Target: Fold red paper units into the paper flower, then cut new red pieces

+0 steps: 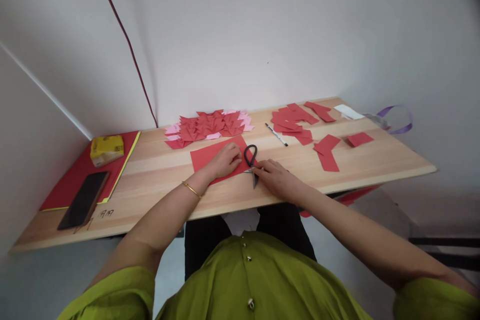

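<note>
A red sheet of paper [202, 156] lies on the table in front of me. My left hand [225, 160] rests on it with the fingers curled together, pressing the sheet to the wood. Black-handled scissors [250, 154] stand at the paper's right edge, handles pointing away from me and blades towards me. The fingers of my right hand [276, 177] are closed at the scissors near the pivot. Part of the paper's near edge is hidden under my left hand and wrist.
Folded red and pink paper pieces [212, 127] are heaped at the back. Cut red pieces [294, 119] and a pen [276, 135] lie to the right. On the left are a red folder [67, 187], a yellow packet [107, 150] and a phone [84, 200]. A wall [243, 35] stands behind.
</note>
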A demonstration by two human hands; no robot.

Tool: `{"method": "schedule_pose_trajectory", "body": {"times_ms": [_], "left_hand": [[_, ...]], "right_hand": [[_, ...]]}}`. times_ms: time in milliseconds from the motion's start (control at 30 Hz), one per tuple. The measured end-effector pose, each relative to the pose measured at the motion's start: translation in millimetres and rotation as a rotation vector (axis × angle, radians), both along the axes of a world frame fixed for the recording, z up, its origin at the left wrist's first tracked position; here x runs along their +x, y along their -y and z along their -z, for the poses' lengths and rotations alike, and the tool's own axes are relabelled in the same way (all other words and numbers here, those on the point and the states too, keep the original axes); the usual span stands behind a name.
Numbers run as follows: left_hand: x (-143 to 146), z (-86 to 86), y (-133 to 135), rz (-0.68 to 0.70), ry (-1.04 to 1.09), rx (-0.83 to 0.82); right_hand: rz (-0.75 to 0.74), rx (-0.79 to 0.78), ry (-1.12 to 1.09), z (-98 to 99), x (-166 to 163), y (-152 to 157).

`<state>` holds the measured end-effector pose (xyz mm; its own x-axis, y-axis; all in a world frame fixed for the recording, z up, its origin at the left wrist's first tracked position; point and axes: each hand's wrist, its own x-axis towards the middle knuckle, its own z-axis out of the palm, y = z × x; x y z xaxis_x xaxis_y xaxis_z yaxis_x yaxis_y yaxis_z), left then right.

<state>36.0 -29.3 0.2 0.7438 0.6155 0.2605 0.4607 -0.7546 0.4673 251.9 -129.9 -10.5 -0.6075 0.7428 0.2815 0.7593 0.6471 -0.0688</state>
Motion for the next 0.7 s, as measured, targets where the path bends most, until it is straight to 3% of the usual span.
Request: {"method": "schedule_pose_trajectory", "body": {"times_ms": [567, 700], "left_hand": [[3.4, -1.2, 1.0, -0.004, -0.013, 0.025], [-4.7, -7.1, -5.4, 0.094, -0.074, 0.058]], "right_hand": [[-0.072, -0.015, -0.019, -0.3, -1.3, 0.6], [-0.064, -0.023, -0.02, 0.4, -2.1, -1.4]]}}
